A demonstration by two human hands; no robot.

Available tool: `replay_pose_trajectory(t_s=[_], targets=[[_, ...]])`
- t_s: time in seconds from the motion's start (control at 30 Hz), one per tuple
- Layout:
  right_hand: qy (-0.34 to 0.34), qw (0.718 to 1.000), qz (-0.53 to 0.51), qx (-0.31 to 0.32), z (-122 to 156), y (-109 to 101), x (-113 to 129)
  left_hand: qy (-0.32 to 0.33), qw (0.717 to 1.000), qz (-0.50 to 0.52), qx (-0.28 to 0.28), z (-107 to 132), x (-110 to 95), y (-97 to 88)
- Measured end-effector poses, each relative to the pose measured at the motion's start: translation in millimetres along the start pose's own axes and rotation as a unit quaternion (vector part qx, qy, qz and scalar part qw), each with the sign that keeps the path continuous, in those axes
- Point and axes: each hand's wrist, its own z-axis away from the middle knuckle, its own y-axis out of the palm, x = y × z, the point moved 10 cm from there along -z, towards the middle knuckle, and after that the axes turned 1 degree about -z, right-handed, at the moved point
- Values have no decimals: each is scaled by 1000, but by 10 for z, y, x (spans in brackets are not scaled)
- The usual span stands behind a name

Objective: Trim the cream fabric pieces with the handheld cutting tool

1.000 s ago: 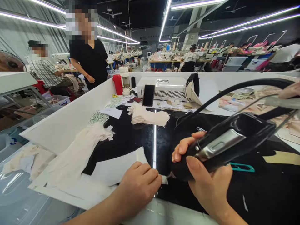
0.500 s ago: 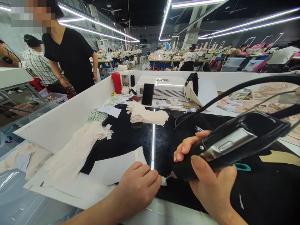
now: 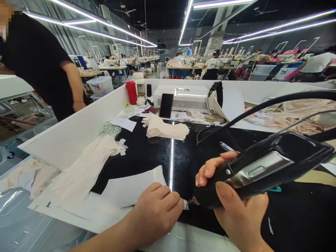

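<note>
My right hand (image 3: 231, 203) is wrapped around a black corded hand tool (image 3: 265, 166) with a silver panel, its tip pointing left and down at a small white piece (image 3: 185, 204). My left hand (image 3: 154, 210) is curled in a pinch on that same small piece, right at the tool's tip, at the near edge of the black glossy worktop (image 3: 157, 154). A white paper sheet (image 3: 131, 187) lies just left of my left hand.
Cream fabric pieces (image 3: 165, 129) are stacked mid-table and another pile (image 3: 86, 168) lies at the left. A white machine box (image 3: 183, 98), a phone (image 3: 166, 105), and a red bottle (image 3: 131, 92) stand at the back. A person in black (image 3: 39, 63) stands at the left, beyond the white wall (image 3: 76, 129).
The person in black has walked closer along the left side. My hands and the tool have stayed at the small piece, shifting slightly lower in view.
</note>
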Motion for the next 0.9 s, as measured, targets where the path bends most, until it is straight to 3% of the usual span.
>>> replay_pose_trajectory(t_s=[0.3,0.57,0.77,0.9], targets=[[-1,1000,0,10,7,-24,-28,7,1000,14,13,3,-49,32],[-4,1000,14,-27,-48,-84,10,11,1000,6,2,-4,-69,7],[0,1000,8,11,-31,10,-23,13,1000,3,2,12,-84,26],[4,999,35,-20,-15,-186,-7,8,1000,-2,0,-4,-78,68]])
